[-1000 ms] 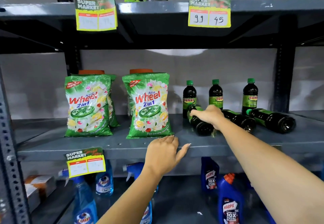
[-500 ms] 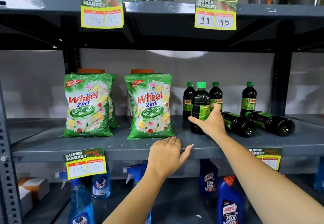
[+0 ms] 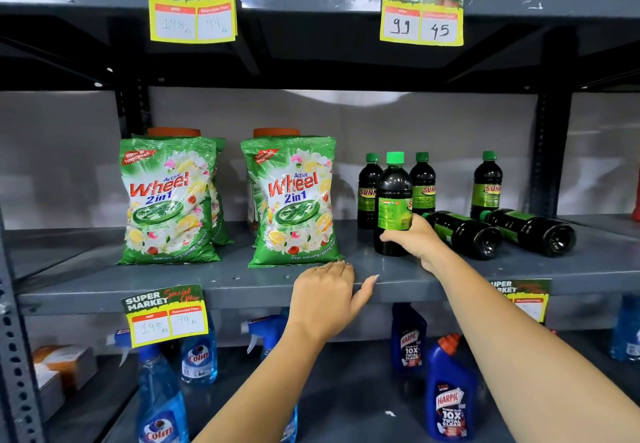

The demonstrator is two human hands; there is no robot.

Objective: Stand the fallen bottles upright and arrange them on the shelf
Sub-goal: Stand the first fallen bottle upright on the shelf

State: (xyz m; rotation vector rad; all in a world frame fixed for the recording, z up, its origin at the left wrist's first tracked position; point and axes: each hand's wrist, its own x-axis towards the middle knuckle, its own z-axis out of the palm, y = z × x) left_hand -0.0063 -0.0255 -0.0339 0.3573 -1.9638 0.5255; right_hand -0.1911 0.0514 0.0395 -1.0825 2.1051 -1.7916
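Head view: right hand [image 3: 414, 238] wrapped around upright dark plastic bottle with green cap [image 3: 393, 205] on grey metal shelf [image 3: 221, 281]; two fallen dark bottles [image 3: 464, 233] [image 3: 530, 231] just beside; left hand [image 3: 329, 295] flat, fingers apparently together, on shelf edge.

One head-worn wide-angle camera faces a grey metal shelf rack [image 3: 450, 271] head-on from close by, about level with its middle board. Both bare forearms enter from the bottom edge; straight lines bow toward the borders. No second view shares the scene.
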